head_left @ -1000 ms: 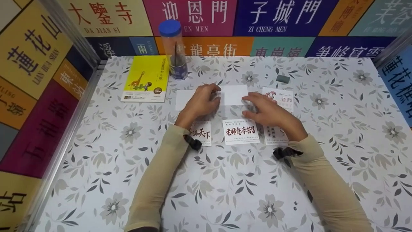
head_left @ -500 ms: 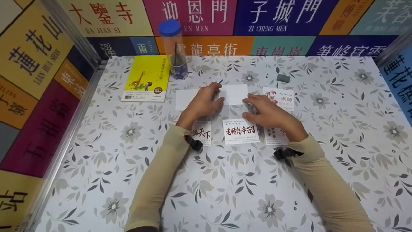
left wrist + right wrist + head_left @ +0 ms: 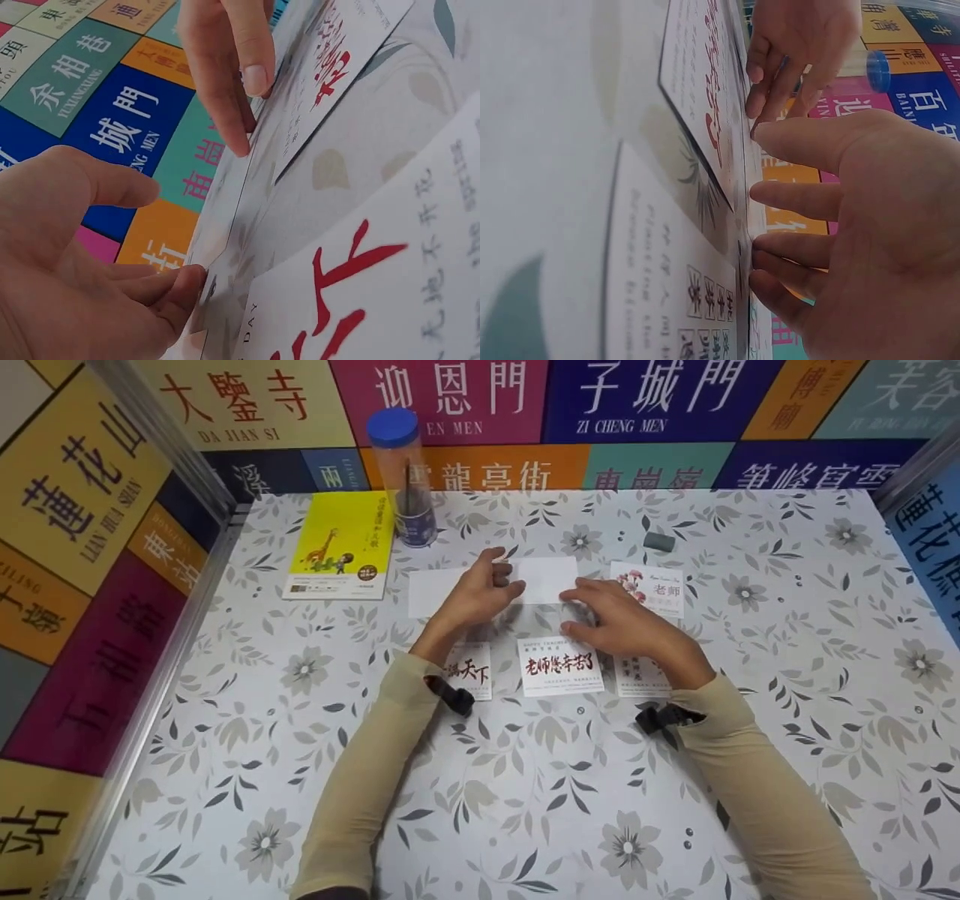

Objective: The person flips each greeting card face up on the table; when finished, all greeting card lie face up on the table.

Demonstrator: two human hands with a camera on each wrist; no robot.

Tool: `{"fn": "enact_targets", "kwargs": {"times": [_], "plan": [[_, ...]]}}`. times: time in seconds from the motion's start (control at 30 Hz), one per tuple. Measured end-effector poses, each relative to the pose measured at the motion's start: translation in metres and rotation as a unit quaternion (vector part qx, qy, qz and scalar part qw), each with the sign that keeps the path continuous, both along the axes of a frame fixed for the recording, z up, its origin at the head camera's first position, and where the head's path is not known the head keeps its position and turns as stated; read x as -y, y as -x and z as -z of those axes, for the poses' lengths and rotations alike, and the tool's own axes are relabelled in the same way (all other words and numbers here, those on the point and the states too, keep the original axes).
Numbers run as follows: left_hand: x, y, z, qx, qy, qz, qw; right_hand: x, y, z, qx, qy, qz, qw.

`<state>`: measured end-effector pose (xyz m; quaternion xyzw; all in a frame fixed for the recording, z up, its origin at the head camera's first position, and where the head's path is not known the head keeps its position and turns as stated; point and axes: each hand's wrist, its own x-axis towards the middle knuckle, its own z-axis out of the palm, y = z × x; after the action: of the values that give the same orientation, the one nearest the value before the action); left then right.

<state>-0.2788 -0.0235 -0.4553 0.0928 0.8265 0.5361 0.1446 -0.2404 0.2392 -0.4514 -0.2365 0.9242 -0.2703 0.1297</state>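
Note:
A blank white card point(image 3: 549, 579) lies on the patterned tabletop between the two hands. At its left end is my left hand point(image 3: 474, 598), its thumb spread from the loosely bent fingers; nothing shows in its grasp. My right hand point(image 3: 626, 621) rests at the card's right end, fingertips touching down and nothing held. In the right wrist view its fingers point(image 3: 795, 199) are spread and fairly straight. Another white card point(image 3: 426, 594) is partly hidden by the left hand. Nearer lie three printed cards, the middle card point(image 3: 562, 667) in full view and the outer ones partly covered by the forearms.
Behind the right hand lies a pink-flowered card point(image 3: 660, 591). A small grey-green cylinder point(image 3: 659, 542) is farther back. A yellow book point(image 3: 341, 547) and a clear tube with a blue lid point(image 3: 394, 429) stand at the back left. Lettered panels point(image 3: 472, 469) wall the table's far side.
My left hand's index finger has lifted and stretched slightly, and its thumb has shifted a little right. The right hand has barely moved. The cards lie where they were.

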Motion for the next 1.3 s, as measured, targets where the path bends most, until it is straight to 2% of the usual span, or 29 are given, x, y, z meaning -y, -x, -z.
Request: {"fn": "enact_targets", "kwargs": {"times": [0.1, 0.3, 0.53, 0.77, 0.97, 1.17, 1.23, 1.3], "plan": [[-0.001, -0.001, 0.0, 0.013, -0.017, -0.004, 0.9998, 0.0, 0.0, 0.001, 0.0, 0.001, -0.001, 1.0], [-0.003, -0.004, -0.006, 0.024, 0.006, -0.036, 0.999, -0.001, 0.001, 0.001, -0.008, 0.018, 0.001, 0.9998], [-0.003, -0.002, -0.009, 0.063, -0.029, -0.046, 0.9965, 0.001, 0.003, 0.002, -0.041, 0.039, -0.013, 0.9983], [-0.002, 0.001, -0.007, 0.098, -0.1, -0.072, 0.9875, 0.003, 0.002, 0.004, -0.041, 0.035, -0.012, 0.9985], [0.0, 0.002, -0.008, 0.099, -0.125, -0.077, 0.9842, 0.003, 0.003, 0.002, -0.048, 0.047, -0.023, 0.9974], [-0.005, 0.001, -0.007, 0.098, -0.192, -0.101, 0.9712, 0.001, 0.002, 0.003, -0.031, 0.045, -0.014, 0.9984], [-0.007, 0.0, -0.007, 0.094, -0.199, -0.095, 0.9707, 0.002, 0.002, 0.003, -0.02, 0.049, -0.006, 0.9986], [-0.009, -0.001, -0.006, 0.093, -0.222, -0.074, 0.9677, 0.004, 0.002, 0.004, -0.019, 0.063, 0.002, 0.9978]]}}
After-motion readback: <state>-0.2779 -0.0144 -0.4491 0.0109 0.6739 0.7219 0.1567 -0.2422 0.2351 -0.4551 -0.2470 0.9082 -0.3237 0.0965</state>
